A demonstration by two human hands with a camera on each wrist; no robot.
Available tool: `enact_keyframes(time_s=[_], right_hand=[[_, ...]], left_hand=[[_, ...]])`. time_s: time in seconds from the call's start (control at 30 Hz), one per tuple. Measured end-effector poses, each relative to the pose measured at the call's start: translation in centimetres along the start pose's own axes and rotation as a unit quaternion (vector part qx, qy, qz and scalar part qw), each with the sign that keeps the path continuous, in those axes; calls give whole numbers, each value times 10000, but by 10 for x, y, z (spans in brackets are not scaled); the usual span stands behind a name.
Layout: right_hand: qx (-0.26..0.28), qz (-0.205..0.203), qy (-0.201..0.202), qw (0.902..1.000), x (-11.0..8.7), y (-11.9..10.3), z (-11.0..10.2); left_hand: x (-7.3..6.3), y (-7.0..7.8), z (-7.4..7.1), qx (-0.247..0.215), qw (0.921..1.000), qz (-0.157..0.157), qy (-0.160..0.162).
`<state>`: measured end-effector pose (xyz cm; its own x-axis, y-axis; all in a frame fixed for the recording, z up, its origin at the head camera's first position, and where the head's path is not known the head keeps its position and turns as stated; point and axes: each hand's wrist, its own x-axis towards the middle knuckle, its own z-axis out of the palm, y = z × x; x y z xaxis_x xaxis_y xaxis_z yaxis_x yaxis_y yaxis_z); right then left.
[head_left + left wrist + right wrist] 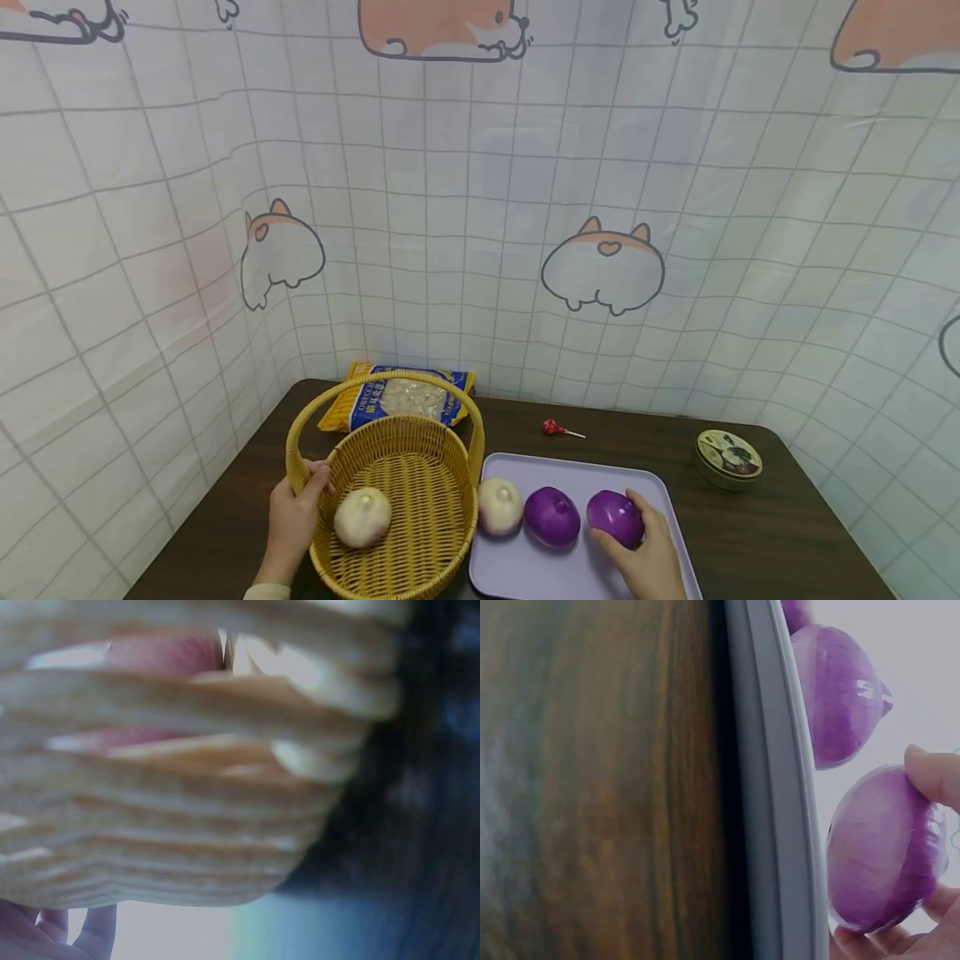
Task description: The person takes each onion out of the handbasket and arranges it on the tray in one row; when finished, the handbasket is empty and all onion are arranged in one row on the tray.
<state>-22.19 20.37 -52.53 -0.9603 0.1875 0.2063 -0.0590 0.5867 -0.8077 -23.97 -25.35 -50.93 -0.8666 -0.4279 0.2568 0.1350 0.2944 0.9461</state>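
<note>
My left hand [295, 512] grips the yellow wicker basket [422, 517] at the left base of its tall handle. Inside the basket, toward the left, lies a white onion [363, 517]. To the right is a lilac tray [525, 573], where my right hand [649, 557] holds a purple onion [615, 517] between thumb and fingers. A second purple onion [552, 517] and another white onion [499, 507] sit in a row left of it. In the right wrist view the held onion [877, 855] is tilted beside the tray's rim. Basket weave [165, 780] fills most of the left wrist view.
Behind the basket lies a yellow and blue pasta bag [408, 398]. A red lollipop [555, 427] is beyond the tray, and a round tin [727, 459] stands at the right. Cloth with a grid print hangs behind the dark wooden table [787, 533].
</note>
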Motion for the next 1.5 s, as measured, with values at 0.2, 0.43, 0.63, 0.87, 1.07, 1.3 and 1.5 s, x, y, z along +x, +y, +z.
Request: enact_keyframes(time_s=[0.2, 0.43, 0.63, 0.87, 1.07, 1.3, 1.5], right_hand=[[2, 287, -111, 9995, 1, 5, -1], [-7, 305, -52, 9995, 3, 10, -1], [-100, 258, -95, 9996, 4, 12, 0], [-298, 281, -283, 9988, 3, 12, 0], [-244, 411, -453, 9978, 3, 13, 2], [-207, 524, -508, 9971, 3, 11, 2], [-247, 450, -556, 9971, 3, 11, 2]], left_hand=[[0, 1, 0, 67, 10000, -9, -15], [0, 0, 1, 48, 10000, 31, 25], [0, 1, 0, 37, 10000, 32, 24], [0, 0, 0, 10, 10000, 15, 1], [0, 0, 0, -14, 10000, -19, -14], [1, 1, 0, -14, 9999, -117, -49], [2, -1, 0, -23, 9998, -180, -59]])
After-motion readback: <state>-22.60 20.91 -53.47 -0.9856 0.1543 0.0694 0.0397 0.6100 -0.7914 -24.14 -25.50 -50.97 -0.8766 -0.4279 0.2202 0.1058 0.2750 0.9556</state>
